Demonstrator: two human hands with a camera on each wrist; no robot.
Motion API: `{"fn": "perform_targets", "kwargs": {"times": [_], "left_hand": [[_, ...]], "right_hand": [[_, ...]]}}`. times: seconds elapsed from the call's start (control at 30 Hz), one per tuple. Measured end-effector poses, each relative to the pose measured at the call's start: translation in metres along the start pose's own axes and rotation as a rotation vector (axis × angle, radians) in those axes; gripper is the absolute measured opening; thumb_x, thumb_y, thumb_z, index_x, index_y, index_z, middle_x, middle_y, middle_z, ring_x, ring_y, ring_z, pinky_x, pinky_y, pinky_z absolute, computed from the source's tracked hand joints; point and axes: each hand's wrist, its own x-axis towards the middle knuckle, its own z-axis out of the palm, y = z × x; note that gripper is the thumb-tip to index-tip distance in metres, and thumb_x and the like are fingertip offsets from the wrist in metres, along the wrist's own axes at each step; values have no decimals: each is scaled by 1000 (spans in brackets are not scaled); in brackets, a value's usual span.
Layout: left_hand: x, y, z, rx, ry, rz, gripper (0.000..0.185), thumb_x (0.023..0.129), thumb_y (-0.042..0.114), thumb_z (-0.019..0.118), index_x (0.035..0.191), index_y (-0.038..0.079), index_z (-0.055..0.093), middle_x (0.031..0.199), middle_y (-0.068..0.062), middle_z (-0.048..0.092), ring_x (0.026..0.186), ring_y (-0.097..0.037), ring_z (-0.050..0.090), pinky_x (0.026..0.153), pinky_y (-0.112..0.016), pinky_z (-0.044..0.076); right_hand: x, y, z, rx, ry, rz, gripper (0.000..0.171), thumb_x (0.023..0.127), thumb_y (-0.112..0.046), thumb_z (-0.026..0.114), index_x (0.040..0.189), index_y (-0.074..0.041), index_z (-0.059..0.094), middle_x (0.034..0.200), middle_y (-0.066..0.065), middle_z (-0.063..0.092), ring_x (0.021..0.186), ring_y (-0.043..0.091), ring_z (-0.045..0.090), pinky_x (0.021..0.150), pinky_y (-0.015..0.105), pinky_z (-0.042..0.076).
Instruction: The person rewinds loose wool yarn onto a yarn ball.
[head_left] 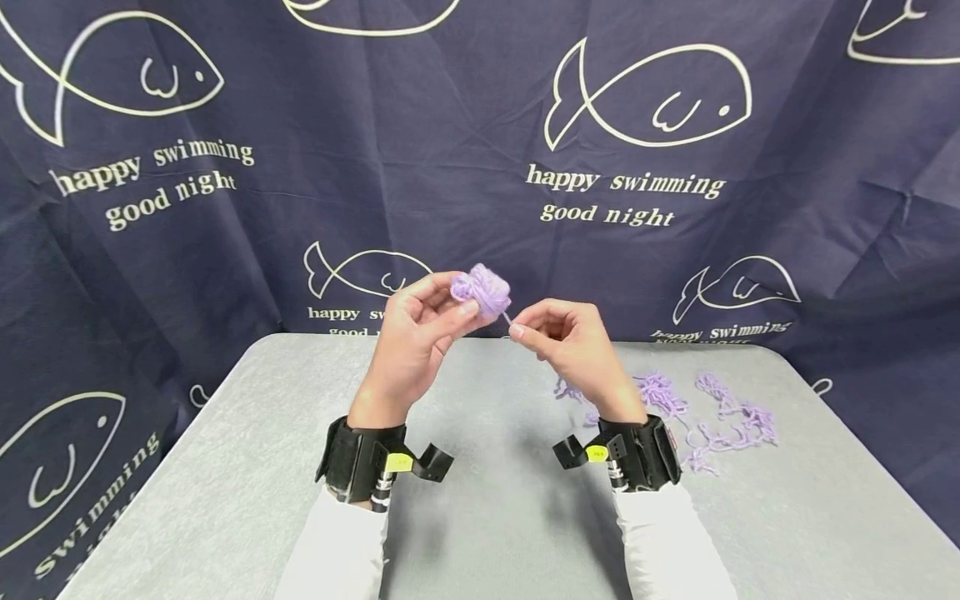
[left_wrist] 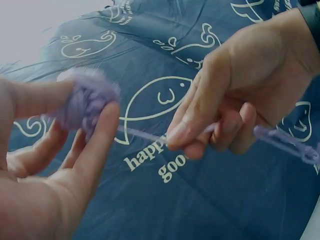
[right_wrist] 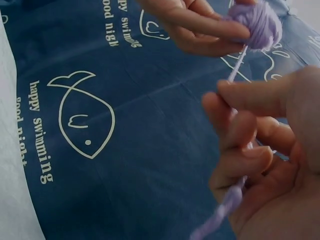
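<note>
Head view: left hand (head_left: 408, 337) pinches the little purple yarn ball (head_left: 482, 290) up above the table (head_left: 247, 467), while the right hand (head_left: 570, 342) at its 4 o'clock pinches the strand (head_left: 507, 317), probably keeping it taut. Loose yarn (head_left: 697, 412) lies at 4 o'clock.

Left wrist view: fingers curled round the ball.

Right wrist view: strand runs through the closed fingers (right_wrist: 240, 130).

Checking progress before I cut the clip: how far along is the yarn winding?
Done: a small purple yarn ball is already wound, held by the left hand. In hand: the right hand pinches the yarn strand running taut to the ball. Left: a loose yarn pile lies on the grey table, unwound.
</note>
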Motion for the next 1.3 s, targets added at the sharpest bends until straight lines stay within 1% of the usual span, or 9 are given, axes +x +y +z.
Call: {"fn": "perform_targets", "kwargs": {"times": [0.1, 0.2, 0.27, 0.4, 0.53, 0.73, 0.9, 1.1, 1.3], "left_hand": [[2, -2, 1, -30, 91, 14, 34, 91, -20, 52, 104, 6, 70, 104, -11, 68, 98, -22, 68, 91, -42, 58], [3, -4, 1, 48, 165, 40, 29, 90, -21, 56, 104, 2, 68, 99, -9, 69, 94, -19, 69, 87, -40, 60], [4, -6, 2, 146, 199, 57, 26, 88, -21, 60, 106, -3, 66, 96, -8, 69, 89, -17, 68, 83, -38, 61], [4, -9, 2, 477, 232, 90, 25, 84, -15, 70, 108, -11, 64, 94, -13, 70, 82, -14, 66, 76, -28, 61], [3, -12, -1, 786, 196, 98, 23, 82, -8, 74, 104, -9, 68, 95, -18, 71, 85, -22, 69, 75, -23, 57], [2, -14, -3, 963, 13, 40, 20, 82, -5, 76, 101, -4, 71, 93, -13, 74, 88, -25, 73, 77, -34, 61], [1, -14, -4, 961, -161, -26, 16, 83, -5, 74, 98, -1, 73, 92, -8, 74, 86, -20, 72, 76, -33, 62], [-2, -11, -3, 763, -352, -77, 23, 82, -10, 75, 104, -4, 73, 97, -10, 72, 90, -23, 71, 80, -38, 62], [-4, -6, -1, 511, -391, -7, 27, 83, -13, 73, 109, -10, 68, 103, -13, 70, 95, -26, 70, 86, -44, 60]], "right_hand": [[-1, -3, 2, -30, -78, -21, 4, 88, -5, 77, 92, -5, 76, 68, 5, 62, 53, 13, 46, 46, 24, 36], [-3, -6, 4, -42, -121, -35, 4, 88, -5, 78, 92, -7, 77, 65, 5, 59, 52, 13, 45, 45, 24, 34], [-4, -9, 4, -41, -129, -36, 4, 88, -5, 78, 91, -7, 77, 64, 4, 58, 52, 13, 45, 45, 24, 34], [-6, -14, 3, -22, -125, -65, 5, 87, -3, 78, 91, -6, 77, 65, 4, 59, 52, 12, 46, 45, 24, 35], [-7, -16, 1, 18, -77, -115, 6, 87, 0, 77, 91, -3, 76, 67, 4, 62, 51, 12, 46, 44, 24, 36], [-6, -14, -3, 79, 63, -145, 5, 87, 2, 77, 92, 1, 75, 70, 4, 65, 52, 14, 49, 46, 24, 40], [-5, -12, -8, 128, 160, -143, 7, 87, -1, 78, 92, 2, 75, 74, 7, 69, 55, 13, 51, 49, 24, 43], [-3, -8, -11, 166, 204, -116, 12, 86, -2, 79, 95, 4, 74, 76, 6, 70, 55, 12, 52, 50, 22, 45], [-2, -3, -9, 171, 165, -79, 11, 87, -2, 78, 96, 4, 74, 77, 6, 70, 58, 12, 54, 53, 22, 47]]}}
